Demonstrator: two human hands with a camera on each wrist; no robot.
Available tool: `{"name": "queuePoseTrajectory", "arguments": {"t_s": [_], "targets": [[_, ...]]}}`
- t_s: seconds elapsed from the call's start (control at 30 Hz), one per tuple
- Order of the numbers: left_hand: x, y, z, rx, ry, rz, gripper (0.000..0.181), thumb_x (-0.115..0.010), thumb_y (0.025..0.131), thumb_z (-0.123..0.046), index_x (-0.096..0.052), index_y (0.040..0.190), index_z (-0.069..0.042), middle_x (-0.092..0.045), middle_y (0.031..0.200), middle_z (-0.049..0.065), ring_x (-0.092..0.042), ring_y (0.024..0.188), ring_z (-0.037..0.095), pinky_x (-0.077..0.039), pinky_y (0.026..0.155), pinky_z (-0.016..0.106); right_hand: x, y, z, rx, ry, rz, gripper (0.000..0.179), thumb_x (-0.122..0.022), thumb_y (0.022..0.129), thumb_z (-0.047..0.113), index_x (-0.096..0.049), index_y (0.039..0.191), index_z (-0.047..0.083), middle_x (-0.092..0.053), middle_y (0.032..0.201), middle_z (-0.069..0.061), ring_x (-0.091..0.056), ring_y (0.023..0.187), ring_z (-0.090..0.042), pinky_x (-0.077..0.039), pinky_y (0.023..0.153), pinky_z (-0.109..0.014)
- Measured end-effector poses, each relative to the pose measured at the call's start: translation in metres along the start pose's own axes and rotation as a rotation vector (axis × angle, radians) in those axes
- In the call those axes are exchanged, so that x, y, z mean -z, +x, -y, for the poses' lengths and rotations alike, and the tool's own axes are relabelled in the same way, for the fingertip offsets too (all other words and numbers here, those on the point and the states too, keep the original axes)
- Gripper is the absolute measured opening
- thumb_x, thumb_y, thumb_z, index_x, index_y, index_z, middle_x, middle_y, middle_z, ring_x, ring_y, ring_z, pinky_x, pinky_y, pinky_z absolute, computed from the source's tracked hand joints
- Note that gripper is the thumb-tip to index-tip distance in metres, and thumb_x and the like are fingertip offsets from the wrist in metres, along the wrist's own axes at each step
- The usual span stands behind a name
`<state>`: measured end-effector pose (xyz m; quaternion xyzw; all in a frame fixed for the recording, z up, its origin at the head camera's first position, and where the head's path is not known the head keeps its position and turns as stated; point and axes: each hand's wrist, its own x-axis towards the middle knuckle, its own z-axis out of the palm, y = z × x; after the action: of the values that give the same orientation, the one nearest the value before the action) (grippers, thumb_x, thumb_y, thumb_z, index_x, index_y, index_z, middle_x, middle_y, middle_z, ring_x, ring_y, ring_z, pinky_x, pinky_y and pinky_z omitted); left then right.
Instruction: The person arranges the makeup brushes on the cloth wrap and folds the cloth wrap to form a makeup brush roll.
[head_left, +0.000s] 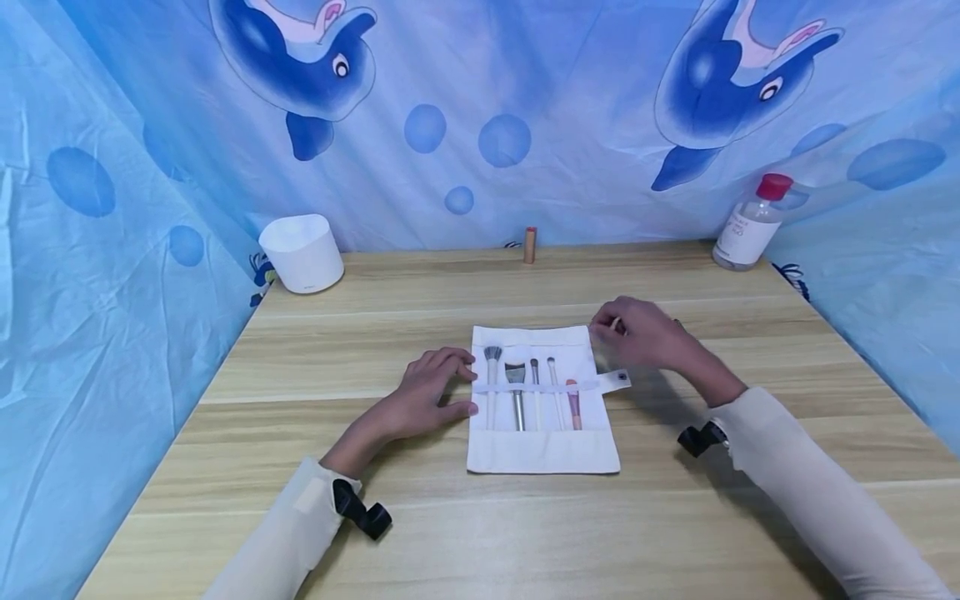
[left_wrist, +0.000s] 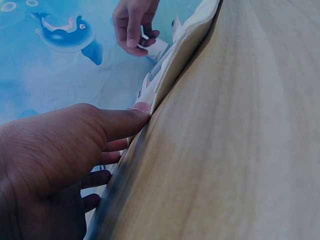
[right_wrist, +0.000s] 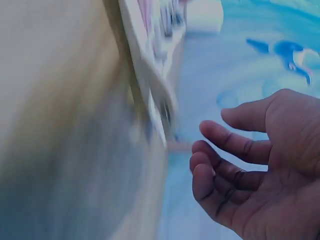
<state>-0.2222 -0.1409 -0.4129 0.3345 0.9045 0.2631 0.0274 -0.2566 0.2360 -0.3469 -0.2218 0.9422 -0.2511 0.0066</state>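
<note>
A white fabric brush roll (head_left: 540,454) lies spread on the table. Its band holds several makeup brushes, among them a fluffy brush (head_left: 492,355), a notched wide brush (head_left: 516,375) and a short pink brush (head_left: 573,407). From its right side sticks out a strap with a snap (head_left: 617,381). My left hand (head_left: 423,396) touches the roll's left edge with thumb and fingertips spread apart; the thumb (left_wrist: 125,121) meets the edge in the left wrist view. Beside the upper right corner hovers my right hand (head_left: 645,333). Its fingers (right_wrist: 205,185) bend loosely around nothing.
At the table's back left stands a white cup-like container (head_left: 303,254). A small brown tube (head_left: 530,246) is upright at the back middle. In the back right corner is a clear bottle with a red cap (head_left: 748,229). A blue curtain (head_left: 450,83) hangs behind the wooden table (head_left: 337,333).
</note>
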Motion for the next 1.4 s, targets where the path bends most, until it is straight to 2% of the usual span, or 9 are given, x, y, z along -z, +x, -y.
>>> {"name": "queuePoseTrajectory", "arguments": {"t_s": [0.17,0.37,0.53,0.6,0.73,1.0,1.1,1.27,1.4], "targets": [[0.001,0.001,0.0,0.001,0.008,-0.003,0.042,-0.071,0.093,-0.041,-0.059,0.124,-0.014,-0.041,0.15,0.002,-0.032,0.139,0.026,-0.02,0.11,0.056,0.028,-0.002,-0.026,-0.158,-0.158,-0.019,0.023,-0.057,0.102,0.024,-0.067,0.107,0.003,-0.066,0.097,-0.01,-0.059,0.08,-0.023,-0.048,0.068,-0.041],[0.002,0.0,0.001,0.001,0.001,-0.006,0.041,-0.071,0.093,-0.041,-0.059,0.123,-0.014,-0.042,0.15,0.003,-0.032,0.139,0.026,-0.02,0.11,0.057,0.051,-0.011,-0.056,-0.359,-0.243,0.046,0.03,-0.058,0.101,0.024,-0.06,0.109,-0.005,-0.062,0.091,-0.015,-0.055,0.075,-0.028,-0.046,0.06,-0.039],[0.002,0.001,0.0,0.002,0.004,-0.005,0.041,-0.071,0.094,-0.041,-0.059,0.123,-0.015,-0.041,0.15,0.002,-0.032,0.139,0.026,-0.02,0.11,0.057,0.055,-0.018,-0.075,-0.447,-0.298,0.117,0.027,-0.057,0.099,0.022,-0.067,0.088,-0.001,-0.056,0.075,-0.011,-0.052,0.066,-0.026,-0.042,0.056,-0.037],[0.002,0.001,0.0,0.003,0.005,-0.004,0.041,-0.071,0.094,-0.04,-0.059,0.123,-0.015,-0.041,0.15,0.002,-0.032,0.139,0.026,-0.02,0.11,0.057,0.053,-0.02,-0.08,-0.47,-0.291,0.143,0.029,-0.058,0.099,0.022,-0.069,0.085,-0.001,-0.054,0.072,-0.01,-0.051,0.065,-0.026,-0.042,0.056,-0.036],[0.002,0.002,0.0,0.003,0.001,-0.006,0.041,-0.071,0.094,-0.04,-0.059,0.123,-0.015,-0.041,0.15,0.001,-0.031,0.14,0.026,-0.02,0.11,0.056,0.047,-0.02,-0.088,-0.466,-0.27,0.155,0.028,-0.06,0.098,0.022,-0.069,0.086,-0.002,-0.055,0.073,-0.01,-0.052,0.067,-0.026,-0.043,0.057,-0.036],[0.002,0.002,0.0,-0.001,-0.005,-0.011,0.041,-0.072,0.093,-0.04,-0.06,0.123,-0.015,-0.042,0.15,0.002,-0.032,0.139,0.027,-0.021,0.109,0.057,0.04,-0.018,-0.095,-0.405,-0.259,0.13,0.027,-0.057,0.096,0.017,-0.065,0.072,0.008,-0.053,0.068,-0.006,-0.05,0.065,-0.023,-0.04,0.057,-0.036],[0.001,0.002,0.0,-0.002,-0.008,-0.009,0.041,-0.072,0.093,-0.04,-0.06,0.123,-0.015,-0.042,0.15,0.002,-0.032,0.139,0.026,-0.02,0.11,0.057,0.04,-0.017,-0.093,-0.427,-0.225,0.133,0.029,-0.055,0.096,0.017,-0.063,0.071,0.007,-0.052,0.066,-0.005,-0.049,0.062,-0.022,-0.039,0.056,-0.035],[-0.001,0.001,0.0,0.0,-0.002,-0.001,0.043,-0.071,0.093,-0.041,-0.06,0.124,-0.014,-0.042,0.15,0.002,-0.031,0.14,0.025,-0.02,0.11,0.057,0.044,-0.014,-0.083,-0.433,-0.164,0.065,0.021,-0.054,0.099,0.019,-0.063,0.094,0.0,-0.058,0.08,-0.011,-0.053,0.07,-0.025,-0.044,0.057,-0.036],[-0.001,0.001,0.0,-0.003,0.0,-0.005,0.043,-0.071,0.093,-0.041,-0.06,0.124,-0.014,-0.042,0.15,0.002,-0.032,0.14,0.025,-0.02,0.11,0.056,0.047,-0.008,-0.073,-0.358,-0.155,-0.08,0.025,-0.054,0.1,0.021,-0.061,0.105,-0.003,-0.061,0.089,-0.016,-0.055,0.075,-0.028,-0.045,0.059,-0.039]]}}
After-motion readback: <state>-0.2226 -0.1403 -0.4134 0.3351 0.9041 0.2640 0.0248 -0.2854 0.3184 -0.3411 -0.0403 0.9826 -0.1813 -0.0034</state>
